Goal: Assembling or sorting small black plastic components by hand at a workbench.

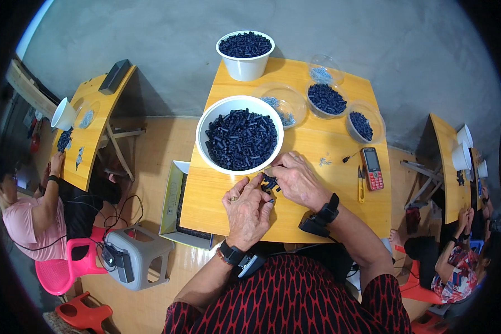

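My left hand (246, 209) and my right hand (298, 179) meet over the near edge of a small yellow wooden table (328, 217). Both pinch a small black plastic part (269, 183) between their fingertips. Just beyond my hands stands a large white bowl (240, 139) heaped with small dark blue-black tubular pieces. Each wrist wears a black band with a device attached.
A second white bowl (245, 53) of dark pieces sits at the far edge. Clear plastic bowls (325, 99) hold dark pieces and small metal bits. A red phone (372, 168), yellow snips (360, 183) and loose screws (324, 162) lie to the right. A grey stool (139, 253) and people at side tables flank me.
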A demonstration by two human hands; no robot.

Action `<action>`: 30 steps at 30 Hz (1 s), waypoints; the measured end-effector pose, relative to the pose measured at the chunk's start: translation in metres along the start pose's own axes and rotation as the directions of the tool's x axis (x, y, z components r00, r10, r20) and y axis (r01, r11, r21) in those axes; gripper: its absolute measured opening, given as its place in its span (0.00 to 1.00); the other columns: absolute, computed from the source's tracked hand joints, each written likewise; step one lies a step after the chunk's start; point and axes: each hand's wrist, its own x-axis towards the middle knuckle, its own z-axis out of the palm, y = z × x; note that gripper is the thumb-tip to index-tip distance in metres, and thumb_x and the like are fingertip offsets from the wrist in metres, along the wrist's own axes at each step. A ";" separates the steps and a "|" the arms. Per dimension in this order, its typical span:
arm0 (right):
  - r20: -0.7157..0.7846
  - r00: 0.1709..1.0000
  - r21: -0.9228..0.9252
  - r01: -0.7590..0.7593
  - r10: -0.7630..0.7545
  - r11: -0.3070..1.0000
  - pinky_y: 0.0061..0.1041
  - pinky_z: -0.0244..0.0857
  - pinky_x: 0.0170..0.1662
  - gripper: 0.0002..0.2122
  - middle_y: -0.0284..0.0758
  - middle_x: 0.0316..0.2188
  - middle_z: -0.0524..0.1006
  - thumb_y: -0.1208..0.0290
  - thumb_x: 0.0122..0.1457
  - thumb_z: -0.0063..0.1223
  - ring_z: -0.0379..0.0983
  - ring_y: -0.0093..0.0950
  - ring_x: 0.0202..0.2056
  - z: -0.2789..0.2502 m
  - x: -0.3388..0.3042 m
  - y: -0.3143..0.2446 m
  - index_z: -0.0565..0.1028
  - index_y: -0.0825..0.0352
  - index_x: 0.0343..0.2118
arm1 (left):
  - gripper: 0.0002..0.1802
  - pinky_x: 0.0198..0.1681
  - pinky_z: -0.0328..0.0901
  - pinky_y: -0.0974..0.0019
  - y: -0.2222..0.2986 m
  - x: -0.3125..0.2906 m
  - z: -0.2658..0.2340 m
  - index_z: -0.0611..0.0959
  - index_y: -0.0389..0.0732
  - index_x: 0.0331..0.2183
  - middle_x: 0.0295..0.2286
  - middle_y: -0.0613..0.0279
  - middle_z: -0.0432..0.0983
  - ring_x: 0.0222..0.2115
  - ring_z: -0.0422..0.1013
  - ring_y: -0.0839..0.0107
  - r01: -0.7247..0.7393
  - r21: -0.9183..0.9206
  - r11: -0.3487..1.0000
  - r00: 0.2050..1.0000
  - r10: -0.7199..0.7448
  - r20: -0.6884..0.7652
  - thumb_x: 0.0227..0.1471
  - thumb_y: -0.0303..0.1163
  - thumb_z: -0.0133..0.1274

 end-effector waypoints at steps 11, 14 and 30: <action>-0.172 0.974 0.190 -0.117 0.150 0.975 0.40 0.67 0.38 0.05 0.44 0.30 0.76 0.78 0.50 0.56 0.74 0.43 0.33 0.009 0.016 -0.001 0.80 0.71 0.30 | 0.10 0.56 0.50 0.53 -0.002 -0.001 -0.002 0.80 0.42 0.31 0.52 0.52 0.72 0.54 0.63 0.52 -0.015 -0.095 0.995 0.997 0.008 -0.071 0.41 0.26 0.61; -0.174 0.975 0.176 -0.107 0.138 0.978 0.40 0.67 0.38 0.05 0.43 0.30 0.76 0.77 0.49 0.57 0.74 0.42 0.33 0.013 0.019 -0.002 0.81 0.69 0.30 | 0.09 0.56 0.49 0.52 -0.002 -0.001 0.000 0.80 0.41 0.31 0.53 0.49 0.70 0.54 0.63 0.52 -0.007 -0.065 0.998 0.997 0.002 -0.080 0.42 0.27 0.60; -0.072 0.987 0.067 -0.141 0.146 0.988 0.41 0.60 0.41 0.04 0.40 0.31 0.76 0.73 0.52 0.55 0.72 0.40 0.34 0.016 0.014 -0.005 0.78 0.66 0.27 | 0.10 0.56 0.50 0.52 0.001 -0.001 0.001 0.79 0.41 0.31 0.52 0.51 0.72 0.52 0.65 0.53 0.004 -0.044 0.999 0.998 -0.007 -0.069 0.41 0.26 0.60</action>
